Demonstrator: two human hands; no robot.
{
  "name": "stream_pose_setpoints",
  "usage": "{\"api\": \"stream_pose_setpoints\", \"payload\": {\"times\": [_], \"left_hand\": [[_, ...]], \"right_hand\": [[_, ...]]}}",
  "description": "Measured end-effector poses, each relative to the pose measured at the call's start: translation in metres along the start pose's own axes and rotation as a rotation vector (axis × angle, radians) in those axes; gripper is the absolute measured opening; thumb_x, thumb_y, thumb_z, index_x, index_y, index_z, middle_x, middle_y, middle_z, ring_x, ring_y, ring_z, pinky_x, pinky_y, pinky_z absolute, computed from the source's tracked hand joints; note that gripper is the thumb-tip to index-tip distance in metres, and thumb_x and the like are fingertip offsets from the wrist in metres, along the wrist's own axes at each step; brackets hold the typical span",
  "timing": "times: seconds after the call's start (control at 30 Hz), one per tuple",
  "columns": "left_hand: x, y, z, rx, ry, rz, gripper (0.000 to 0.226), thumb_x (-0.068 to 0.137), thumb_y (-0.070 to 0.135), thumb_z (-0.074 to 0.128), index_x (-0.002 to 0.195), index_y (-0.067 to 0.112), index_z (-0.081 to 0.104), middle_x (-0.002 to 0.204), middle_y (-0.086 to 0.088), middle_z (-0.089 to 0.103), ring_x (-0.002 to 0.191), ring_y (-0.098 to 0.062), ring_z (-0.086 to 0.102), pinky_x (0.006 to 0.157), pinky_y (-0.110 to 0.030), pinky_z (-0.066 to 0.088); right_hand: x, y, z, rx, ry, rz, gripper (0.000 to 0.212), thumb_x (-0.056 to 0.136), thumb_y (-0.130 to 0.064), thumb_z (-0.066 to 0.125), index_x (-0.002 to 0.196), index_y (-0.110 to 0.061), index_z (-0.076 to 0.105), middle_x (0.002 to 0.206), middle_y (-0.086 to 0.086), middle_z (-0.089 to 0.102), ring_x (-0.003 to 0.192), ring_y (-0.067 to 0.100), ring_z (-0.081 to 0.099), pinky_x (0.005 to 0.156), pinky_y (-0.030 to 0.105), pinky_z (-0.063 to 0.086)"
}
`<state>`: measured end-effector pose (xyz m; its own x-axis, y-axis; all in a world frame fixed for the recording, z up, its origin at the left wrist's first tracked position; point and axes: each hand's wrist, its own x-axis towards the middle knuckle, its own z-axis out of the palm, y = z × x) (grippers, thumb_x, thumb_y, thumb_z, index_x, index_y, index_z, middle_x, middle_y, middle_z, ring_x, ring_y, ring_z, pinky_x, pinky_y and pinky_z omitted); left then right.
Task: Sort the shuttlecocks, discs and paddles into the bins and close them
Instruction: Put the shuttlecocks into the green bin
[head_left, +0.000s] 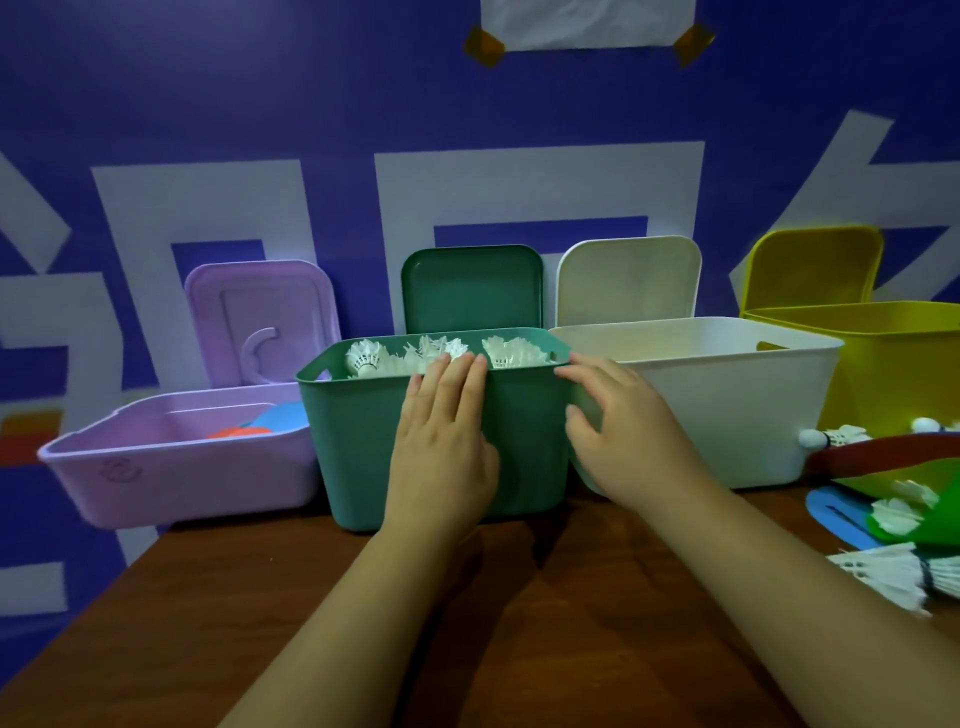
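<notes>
Green bin (363, 441) of shuttlecocks (366, 358) pressed by flat left hand (441, 441), its right corner touched by open-fingered right hand (618, 431)

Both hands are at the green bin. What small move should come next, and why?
Probably the right hand should reach for the loose shuttlecocks on the right: the green bin already holds some, and its lid leans behind it.

Deep blue wall (208, 104) fills the upper frame, with broad white blocky shapes (540, 182) running across its middle. Top centre, a crumpled white sheet of paper (587, 23), brownish tape (485, 45) on its lower corners. Across the bottom, a dark brown wooden table (260, 623). The light is dim and cool.
</notes>
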<state>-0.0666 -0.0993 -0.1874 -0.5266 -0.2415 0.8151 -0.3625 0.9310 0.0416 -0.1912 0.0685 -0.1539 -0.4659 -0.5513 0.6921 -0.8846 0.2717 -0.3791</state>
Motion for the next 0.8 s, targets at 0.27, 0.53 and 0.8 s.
{"api": "stream_pose_setpoints", "payload": {"times": [0.27, 0.53, 0.8], "left_hand": [[-0.009, 0.031, -0.005, -0.038, -0.079, 0.162, 0.077, 0.086, 0.013, 0.064, 0.159, 0.009, 0.039, 0.170, -0.007, 0.027, 0.160, -0.025, 0.018, 0.130, -0.047, 0.018], [-0.032, 0.113, -0.002, -0.337, -0.445, 0.329, 0.042, 0.102, 0.031, 0.050, 0.144, 0.030, 0.052, 0.143, 0.014, 0.050, 0.133, -0.006, 0.045, 0.115, -0.027, 0.039], [-0.037, 0.204, 0.012, -0.346, -0.861, 0.312, 0.057, 0.098, 0.048, 0.060, 0.150, 0.032, 0.040, 0.148, 0.008, 0.047, 0.130, -0.014, 0.051, 0.110, -0.039, 0.048]], "right_hand": [[-0.054, 0.048, -0.048, -0.062, -0.167, 0.117, 0.025, 0.103, -0.022, 0.057, 0.120, -0.034, 0.072, 0.152, -0.016, 0.052, 0.139, 0.006, 0.047, 0.113, 0.023, 0.035], [-0.111, 0.080, -0.106, -0.320, -0.118, 0.205, 0.016, 0.098, -0.031, 0.058, 0.101, -0.031, 0.074, 0.110, -0.014, 0.065, 0.106, 0.013, 0.056, 0.096, 0.038, 0.050], [-0.171, 0.105, -0.126, -0.420, 0.159, 0.397, 0.008, 0.092, -0.026, 0.066, 0.097, -0.028, 0.071, 0.105, -0.008, 0.062, 0.096, 0.021, 0.050, 0.087, 0.042, 0.049]]}}
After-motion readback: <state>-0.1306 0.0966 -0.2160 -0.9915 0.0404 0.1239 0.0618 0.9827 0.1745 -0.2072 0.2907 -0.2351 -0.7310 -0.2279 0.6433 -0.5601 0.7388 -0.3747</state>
